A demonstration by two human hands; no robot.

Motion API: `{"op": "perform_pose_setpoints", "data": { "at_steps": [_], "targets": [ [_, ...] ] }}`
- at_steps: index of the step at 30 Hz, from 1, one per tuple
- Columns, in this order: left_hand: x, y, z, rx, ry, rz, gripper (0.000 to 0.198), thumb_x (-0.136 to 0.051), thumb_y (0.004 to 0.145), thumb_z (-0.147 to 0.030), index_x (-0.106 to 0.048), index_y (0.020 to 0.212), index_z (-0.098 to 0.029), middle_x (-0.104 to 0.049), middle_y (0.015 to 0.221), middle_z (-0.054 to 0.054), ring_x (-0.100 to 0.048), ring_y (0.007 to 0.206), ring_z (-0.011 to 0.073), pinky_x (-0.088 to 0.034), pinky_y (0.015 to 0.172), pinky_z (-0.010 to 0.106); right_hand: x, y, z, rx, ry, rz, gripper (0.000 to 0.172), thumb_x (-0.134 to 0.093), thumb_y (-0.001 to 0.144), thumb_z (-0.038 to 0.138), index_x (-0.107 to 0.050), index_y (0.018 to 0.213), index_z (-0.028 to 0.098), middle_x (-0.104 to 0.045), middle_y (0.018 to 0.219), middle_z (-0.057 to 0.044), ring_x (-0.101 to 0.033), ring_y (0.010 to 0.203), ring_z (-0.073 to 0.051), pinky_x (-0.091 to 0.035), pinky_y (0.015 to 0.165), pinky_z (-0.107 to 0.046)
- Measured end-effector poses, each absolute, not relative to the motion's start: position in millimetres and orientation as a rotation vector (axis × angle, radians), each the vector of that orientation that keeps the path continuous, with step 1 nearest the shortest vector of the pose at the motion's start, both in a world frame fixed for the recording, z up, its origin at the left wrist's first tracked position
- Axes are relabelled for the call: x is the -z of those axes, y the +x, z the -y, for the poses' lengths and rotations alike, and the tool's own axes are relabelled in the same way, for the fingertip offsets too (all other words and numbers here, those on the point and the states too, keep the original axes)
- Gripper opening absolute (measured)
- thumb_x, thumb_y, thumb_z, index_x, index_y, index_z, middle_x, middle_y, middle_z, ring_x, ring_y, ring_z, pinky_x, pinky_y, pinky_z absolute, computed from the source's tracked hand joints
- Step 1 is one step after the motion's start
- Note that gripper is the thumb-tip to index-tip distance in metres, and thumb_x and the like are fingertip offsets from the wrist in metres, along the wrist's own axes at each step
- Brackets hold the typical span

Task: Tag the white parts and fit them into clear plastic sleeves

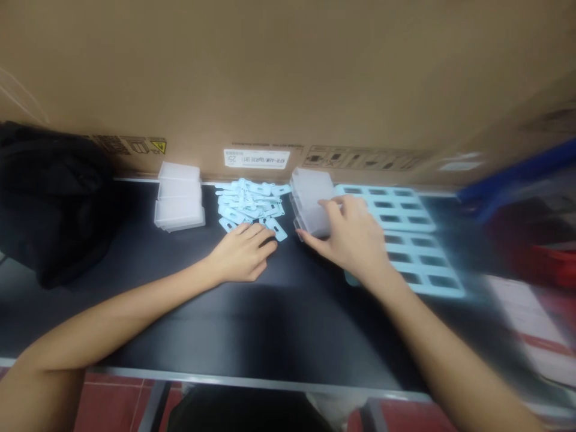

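My left hand point(243, 251) rests on the black table point(252, 324), fingers curled loosely at the near edge of a pile of small light-blue plastic tags point(249, 204); whether it pinches one I cannot make out. My right hand point(351, 237) grips the near side of a stack of frosted clear plastic cases point(310, 198), thumb at its front corner and fingers on top. The stack stands just left of a light-blue tray with rectangular slots point(407, 240), which my right wrist partly covers.
A second stack of frosted cases point(179, 204) stands at the back left. A black bag point(49, 198) lies at the far left. A large cardboard box point(288, 84) walls the back. Blurred red and blue objects point(531, 210) sit at the right.
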State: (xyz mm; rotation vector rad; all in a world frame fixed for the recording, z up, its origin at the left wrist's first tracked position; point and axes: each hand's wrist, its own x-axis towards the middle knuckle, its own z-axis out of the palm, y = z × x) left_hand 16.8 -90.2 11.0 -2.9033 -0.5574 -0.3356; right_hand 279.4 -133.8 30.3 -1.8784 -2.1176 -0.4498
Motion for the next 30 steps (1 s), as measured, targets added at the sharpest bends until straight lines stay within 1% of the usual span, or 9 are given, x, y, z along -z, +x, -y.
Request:
{"op": "perform_pose_setpoints", "data": {
  "at_steps": [2,8,13,17,19,21,25,27,30],
  "targets": [
    [-11.1,19.1,89.7,0.325,-2.904,0.572,0.030,-0.054,0.097,-0.025,-0.067,0.122,-0.014,-0.065,0.134,0.014,-0.058,0.113,0.0289,-0.042,0.090,0.040,-26.7,282.5,132.8,0.449,-1.871,2.106,0.066,-0.054,0.093,0.069,-0.058,0.130,0.014,-0.060,0.121,-0.021,-0.055,0.111,-0.037,-0.052,0.074,-0.041],
    [-21.8,12.7,84.3,0.349,-2.823,0.627,0.029,-0.051,0.100,-0.025,-0.066,0.124,-0.015,-0.065,0.136,0.012,-0.058,0.116,0.0281,-0.043,0.092,0.039,-21.6,292.2,134.4,0.395,-1.772,2.111,0.082,-0.059,0.087,0.077,-0.054,0.134,0.010,-0.058,0.123,-0.023,-0.054,0.114,-0.040,-0.050,0.091,-0.052],
    [-48.3,8.9,73.6,0.366,-2.766,0.768,0.028,-0.050,0.102,-0.026,-0.067,0.121,-0.016,-0.067,0.131,0.012,-0.060,0.116,0.0286,-0.047,0.091,0.041,-17.4,299.8,135.7,0.339,-1.735,2.131,0.079,-0.064,0.087,0.070,-0.051,0.138,0.011,-0.054,0.129,-0.024,-0.050,0.119,-0.042,-0.048,0.095,-0.056],
    [-87.2,-9.4,60.0,0.296,-2.780,0.879,0.034,-0.049,0.103,-0.034,-0.066,0.126,-0.015,-0.064,0.133,0.015,-0.059,0.120,0.0321,-0.051,0.096,0.047,-16.4,301.7,135.2,0.295,-1.733,2.122,0.078,-0.065,0.088,0.067,-0.049,0.140,0.012,-0.053,0.129,-0.024,-0.050,0.117,-0.041,-0.050,0.094,-0.056],
    [-106.4,-31.2,50.4,0.260,-2.802,0.975,0.043,-0.051,0.103,-0.043,-0.061,0.135,-0.017,-0.059,0.140,0.016,-0.055,0.127,0.0341,-0.049,0.105,0.053,-16.9,302.4,135.6,0.289,-1.713,2.132,0.079,-0.067,0.087,0.066,-0.047,0.142,0.012,-0.052,0.130,-0.024,-0.050,0.118,-0.042,-0.050,0.094,-0.057],
    [-117.7,-60.1,40.3,0.214,-2.847,1.035,0.058,-0.057,0.098,-0.056,-0.054,0.147,-0.025,-0.051,0.151,0.014,-0.047,0.139,0.0376,-0.042,0.115,0.060,-17.3,304.6,136.4,0.291,-1.682,2.157,0.084,-0.069,0.085,0.065,-0.045,0.144,0.011,-0.051,0.132,-0.026,-0.049,0.121,-0.043,-0.050,0.096,-0.059],
    [-108.5,-117.1,27.6,0.167,-2.861,1.197,0.099,-0.071,0.078,-0.078,-0.042,0.158,-0.028,-0.023,0.169,0.014,-0.015,0.155,0.0536,-0.026,0.121,0.073,-17.9,313.0,137.6,0.269,-1.631,2.200,0.096,-0.074,0.082,0.064,-0.038,0.151,0.008,-0.045,0.142,-0.030,-0.043,0.134,-0.046,-0.047,0.104,-0.063],
    [-94.8,-135.2,27.8,0.185,-2.845,1.268,0.099,-0.063,0.081,-0.084,-0.040,0.159,-0.027,-0.013,0.172,0.014,-0.007,0.155,0.0594,-0.026,0.118,0.078,-19.6,316.6,138.0,0.262,-1.602,2.212,0.100,-0.075,0.083,0.062,-0.032,0.155,0.007,-0.040,0.149,-0.032,-0.037,0.143,-0.048,-0.043,0.110,-0.066],
    [-76.3,-146.9,33.0,0.285,-2.833,1.386,0.090,-0.051,0.088,-0.084,-0.040,0.158,-0.029,-0.003,0.174,0.009,-0.017,0.153,0.0561,-0.037,0.114,0.074,-26.3,316.6,139.0,0.280,-1.566,2.229,0.103,-0.074,0.086,0.058,-0.023,0.160,0.008,-0.033,0.157,-0.034,-0.025,0.153,-0.050,-0.036,0.116,-0.070]
  ]
}}
